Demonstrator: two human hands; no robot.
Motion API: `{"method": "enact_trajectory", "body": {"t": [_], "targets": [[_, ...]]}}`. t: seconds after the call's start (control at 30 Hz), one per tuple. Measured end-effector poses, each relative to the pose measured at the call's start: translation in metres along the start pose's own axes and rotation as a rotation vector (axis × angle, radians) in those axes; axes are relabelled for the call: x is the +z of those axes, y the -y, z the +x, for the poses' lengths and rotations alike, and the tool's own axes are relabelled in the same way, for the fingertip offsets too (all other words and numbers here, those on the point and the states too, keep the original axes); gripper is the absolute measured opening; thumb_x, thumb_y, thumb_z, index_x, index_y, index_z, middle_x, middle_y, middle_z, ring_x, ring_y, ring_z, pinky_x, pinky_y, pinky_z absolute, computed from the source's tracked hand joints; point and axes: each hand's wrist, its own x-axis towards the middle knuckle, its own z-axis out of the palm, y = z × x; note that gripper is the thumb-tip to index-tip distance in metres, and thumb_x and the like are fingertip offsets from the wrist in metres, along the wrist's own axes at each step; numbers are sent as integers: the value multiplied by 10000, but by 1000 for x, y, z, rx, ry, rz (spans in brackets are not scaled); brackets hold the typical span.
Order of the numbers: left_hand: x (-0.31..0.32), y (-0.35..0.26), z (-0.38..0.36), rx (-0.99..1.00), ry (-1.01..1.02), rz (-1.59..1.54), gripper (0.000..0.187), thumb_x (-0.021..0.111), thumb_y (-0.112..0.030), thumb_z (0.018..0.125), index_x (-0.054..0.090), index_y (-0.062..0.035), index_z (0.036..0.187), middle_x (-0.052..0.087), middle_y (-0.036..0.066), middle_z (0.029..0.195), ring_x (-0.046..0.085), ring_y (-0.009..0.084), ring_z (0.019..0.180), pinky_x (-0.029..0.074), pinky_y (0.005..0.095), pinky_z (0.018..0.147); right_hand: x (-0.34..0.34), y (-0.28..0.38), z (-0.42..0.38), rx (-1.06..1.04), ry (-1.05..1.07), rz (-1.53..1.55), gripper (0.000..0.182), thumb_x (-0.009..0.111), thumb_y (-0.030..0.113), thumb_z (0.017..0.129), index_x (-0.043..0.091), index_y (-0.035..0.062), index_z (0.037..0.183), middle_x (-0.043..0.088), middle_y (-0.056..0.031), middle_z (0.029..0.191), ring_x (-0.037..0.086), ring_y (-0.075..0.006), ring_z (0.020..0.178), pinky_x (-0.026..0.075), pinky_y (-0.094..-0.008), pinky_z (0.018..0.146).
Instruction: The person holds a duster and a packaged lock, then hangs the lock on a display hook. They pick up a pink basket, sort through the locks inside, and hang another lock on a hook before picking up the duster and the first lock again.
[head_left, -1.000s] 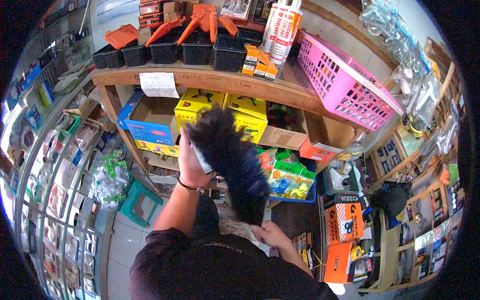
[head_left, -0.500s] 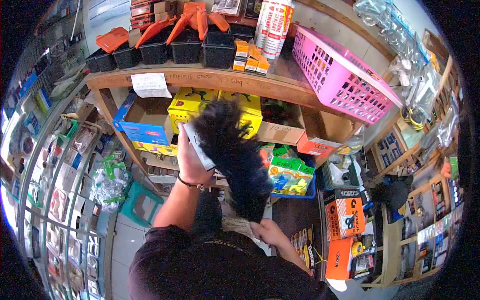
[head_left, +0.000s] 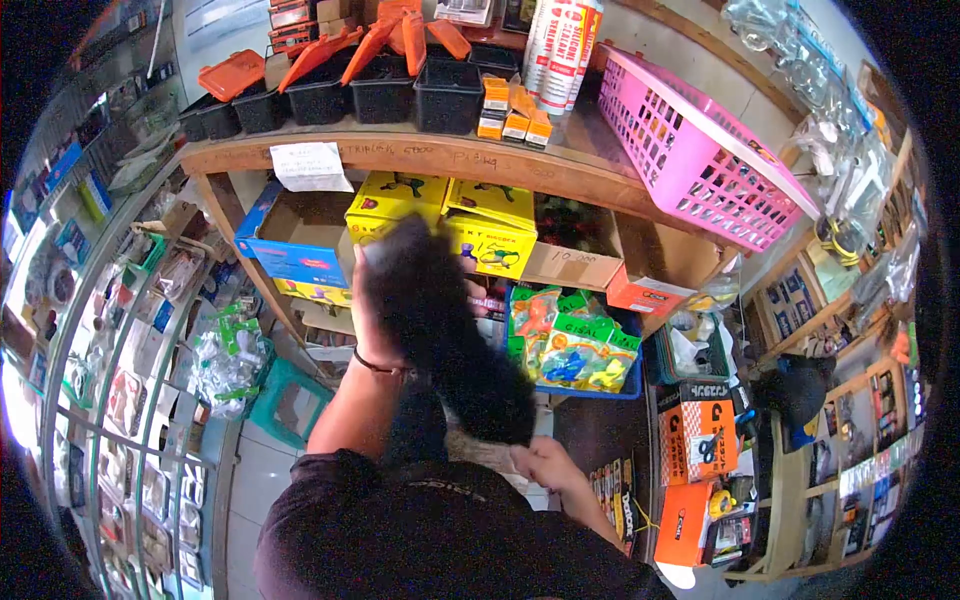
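A black feather duster (head_left: 455, 350), blurred by motion, lies across the front of my left hand (head_left: 372, 325). That hand is raised before the shelf, its thumb side at the left and its fingertips showing past the duster's right edge. It holds a flat white box (head_left: 374, 250), now almost wholly covered by the black feathers. Lower down, my right hand (head_left: 548, 464) is closed at the duster's lower end. The handle inside that fist is hidden.
A wooden shelf (head_left: 420, 150) bears black bins (head_left: 385, 98), silicone sealant tubes (head_left: 562, 55) and a pink basket (head_left: 700, 150). Beneath are yellow boxes (head_left: 490, 245) and a blue tray (head_left: 600, 388) of packets. A glass case (head_left: 130, 400) stands left, orange boxes (head_left: 697, 440) right.
The duster has swung a little left and down over the white box, covering most of it. My left fingertips now show beyond its right side. The view has shifted slightly.
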Motion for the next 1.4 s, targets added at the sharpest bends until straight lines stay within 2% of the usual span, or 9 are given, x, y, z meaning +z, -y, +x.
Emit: {"method": "enact_trajectory", "body": {"t": [0.03, 0.27, 0.3, 0.4, 0.53, 0.63, 1.07, 1.23, 1.4], "targets": [[25, 0, 12, 165, -460, -207, 643, 180, -535, 854, 342, -18, 1201, 450, 212, 1126, 514, 391, 934, 363, 486, 888, 1, 4, 1, 1, 8, -3, 407, 510, 302, 836, 521, 15, 548, 463, 3, 472, 395, -78, 428, 329, -255, 400], [-14, -2, 0, 68, 135, -1, 660, 214, -550, 840, 331, -21, 1218, 425, 218, 1169, 469, 386, 1010, 350, 519, 884, -4, 14, 9, -185, 51, -163, 444, 506, 319, 836, 488, 35, 496, 431, 1, 424, 404, -89, 377, 323, -254, 373], [6, -1, 5, 169, -375, -127, 671, 196, -559, 842, 317, -40, 1250, 412, 180, 1213, 430, 342, 1079, 311, 488, 932, -10, -1, 16, -98, 20, -190, 453, 503, 332, 838, 477, 38, 494, 425, 2, 421, 399, -87, 374, 315, -253, 372], [1, 0, 3, 212, -386, -107, 645, 231, -535, 846, 296, -55, 1272, 424, 165, 1213, 421, 322, 1096, 316, 459, 937, 1, 29, 7, 35, 22, -110, 450, 483, 336, 851, 460, 52, 502, 405, 5, 418, 368, -76, 354, 281, -250, 351], [-33, -20, -6, -35, 155, -5, 597, 265, -521, 848, 411, -46, 1178, 473, 128, 1163, 493, 300, 1012, 381, 413, 892, 4, 14, 17, -140, 354, -108, 438, 440, 314, 876, 429, 77, 508, 373, 18, 429, 320, -76, 339, 256, -238, 327], [-17, -22, -17, 394, -852, 120, 606, 269, -559, 837, 464, -46, 1095, 538, 106, 1038, 559, 236, 891, 435, 349, 804, -9, 23, 18, 226, 300, 206, 464, 409, 364, 880, 355, 101, 501, 358, 23, 441, 332, -69, 363, 261, -218, 346], [-65, 22, -82, 175, -667, 20, 449, 383, -448, 853, 424, -72, 1094, 411, -6, 749, 386, 101, 576, 332, 233, 502, -22, 149, 155, 42, 160, 566, 323, 566, 267, 775, 399, 106, 551, 373, 24, 427, 358, -108, 312, 294, -253, 332], [-55, 15, -94, 177, -666, 76, 254, 421, -254, 881, 422, -105, 1086, 404, -8, 747, 411, 99, 594, 382, 243, 543, -16, 197, 236, -173, -8, 191, 105, 517, 153, 729, 491, 72, 668, 484, -14, 600, 478, -126, 503, 394, -262, 464], [-45, -12, -98, 318, -760, 347, 152, 388, -211, 898, 452, -91, 966, 486, -1, 801, 437, 90, 621, 384, 238, 522, -8, 170, 218, -240, -208, 89, 505, 577, 266, 752, 405, -36, 1118, 562, -79, 817, 529, -164, 664, 442, -289, 599]]}}
